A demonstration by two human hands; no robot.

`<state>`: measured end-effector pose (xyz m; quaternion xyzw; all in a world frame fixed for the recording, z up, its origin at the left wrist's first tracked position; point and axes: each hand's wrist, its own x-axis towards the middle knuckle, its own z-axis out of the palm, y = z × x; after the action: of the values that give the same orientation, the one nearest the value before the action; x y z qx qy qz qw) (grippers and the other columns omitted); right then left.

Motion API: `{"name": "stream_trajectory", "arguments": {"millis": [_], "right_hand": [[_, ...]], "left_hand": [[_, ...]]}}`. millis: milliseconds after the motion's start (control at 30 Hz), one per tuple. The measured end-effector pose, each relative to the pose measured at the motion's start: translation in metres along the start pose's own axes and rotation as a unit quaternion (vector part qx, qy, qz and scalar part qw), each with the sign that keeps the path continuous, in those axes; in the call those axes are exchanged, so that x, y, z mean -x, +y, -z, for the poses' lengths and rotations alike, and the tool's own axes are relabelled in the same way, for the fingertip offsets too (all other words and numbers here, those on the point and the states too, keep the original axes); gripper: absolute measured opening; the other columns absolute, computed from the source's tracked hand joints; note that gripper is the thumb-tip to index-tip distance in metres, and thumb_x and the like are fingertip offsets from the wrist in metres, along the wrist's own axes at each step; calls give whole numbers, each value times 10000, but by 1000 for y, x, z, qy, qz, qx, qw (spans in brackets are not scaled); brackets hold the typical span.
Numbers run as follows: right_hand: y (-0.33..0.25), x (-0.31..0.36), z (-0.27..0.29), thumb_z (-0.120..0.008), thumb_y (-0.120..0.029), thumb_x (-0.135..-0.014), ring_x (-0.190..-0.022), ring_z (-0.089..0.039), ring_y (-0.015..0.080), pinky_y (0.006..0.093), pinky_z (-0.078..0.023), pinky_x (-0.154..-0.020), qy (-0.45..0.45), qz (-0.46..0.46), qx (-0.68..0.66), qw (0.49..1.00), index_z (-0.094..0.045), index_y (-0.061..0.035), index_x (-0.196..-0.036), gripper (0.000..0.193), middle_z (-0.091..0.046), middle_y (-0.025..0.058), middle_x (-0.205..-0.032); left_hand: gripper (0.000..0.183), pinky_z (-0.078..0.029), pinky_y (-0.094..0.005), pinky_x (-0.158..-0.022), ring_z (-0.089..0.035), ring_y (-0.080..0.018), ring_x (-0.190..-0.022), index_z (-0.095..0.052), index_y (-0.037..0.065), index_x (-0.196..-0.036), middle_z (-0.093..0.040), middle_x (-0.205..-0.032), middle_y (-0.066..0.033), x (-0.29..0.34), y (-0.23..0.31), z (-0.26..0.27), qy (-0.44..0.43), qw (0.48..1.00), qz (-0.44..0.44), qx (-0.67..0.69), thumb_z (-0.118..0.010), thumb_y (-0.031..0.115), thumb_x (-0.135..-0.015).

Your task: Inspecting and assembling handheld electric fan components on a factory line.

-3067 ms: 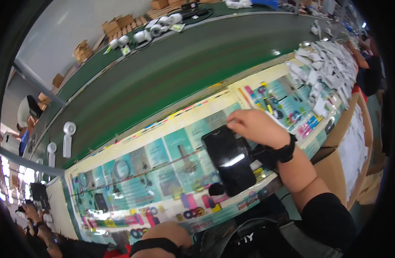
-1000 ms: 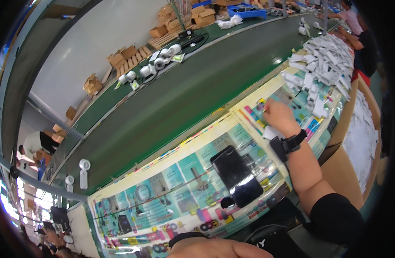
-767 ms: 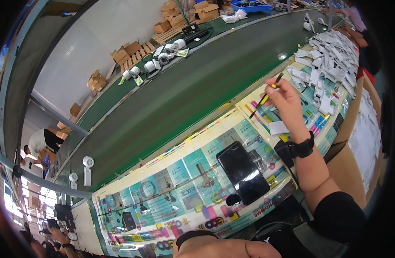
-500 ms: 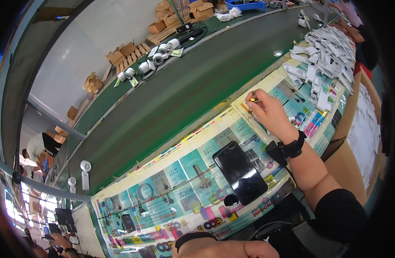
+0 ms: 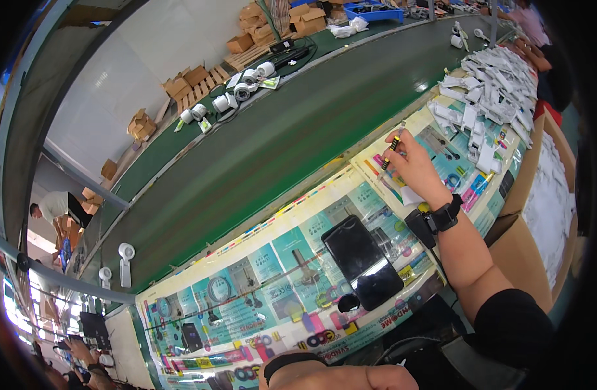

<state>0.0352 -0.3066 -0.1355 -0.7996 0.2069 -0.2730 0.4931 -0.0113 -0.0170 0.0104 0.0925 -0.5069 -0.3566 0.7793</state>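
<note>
My right hand (image 5: 415,166) is closed on a slim black-and-yellow striped, pen-like tool (image 5: 390,153), held slanted between thumb and fingers over the printed table cover (image 5: 259,312). Its exact kind is too small to make out. A small white piece (image 5: 412,196) shows under the hand, near the wrist, which wears a black watch. To the left of that forearm lies a shiny black phone (image 5: 363,260). At the bottom edge rests my left hand (image 5: 376,377) with its forearm; the fingers are hidden.
A heap of white plastic housings (image 5: 496,91) covers the table's far right, beside an open cardboard box (image 5: 529,240) lined with white. Beyond runs a green conveyor belt (image 5: 259,156). White handheld fans (image 5: 125,263) stand on its left, and white cylindrical units (image 5: 243,88) lie along its far side.
My right hand has shifted slightly right, and more of the striped tool now shows. The white piece under the wrist has come into sight. The distant person at left has changed posture.
</note>
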Motion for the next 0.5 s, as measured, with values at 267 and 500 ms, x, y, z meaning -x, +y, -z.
{"name": "stream_trajectory", "arguments": {"millis": [267,500], "right_hand": [[4,-6,3,-513,-60,-859,-652,-581,113,239,-481,-499,-24,-62,-50,997,-438,-66,-1064,218,-544,55,-805],[5,-5,3,-536,-80,-846,-627,-566,119,245,-467,-465,-4,-69,-78,995,-464,-50,-1035,205,-546,65,-760]], "left_hand": [[447,-382,-415,-700,-314,-163,-362,-308,137,-438,-290,-431,-3,-1,-8,-2,-1,998,-55,1,-488,222,-838],[451,-372,-402,-684,-310,-158,-363,-303,137,-437,-290,-432,-2,1,4,-6,25,999,27,-19,-473,232,-844]]}}
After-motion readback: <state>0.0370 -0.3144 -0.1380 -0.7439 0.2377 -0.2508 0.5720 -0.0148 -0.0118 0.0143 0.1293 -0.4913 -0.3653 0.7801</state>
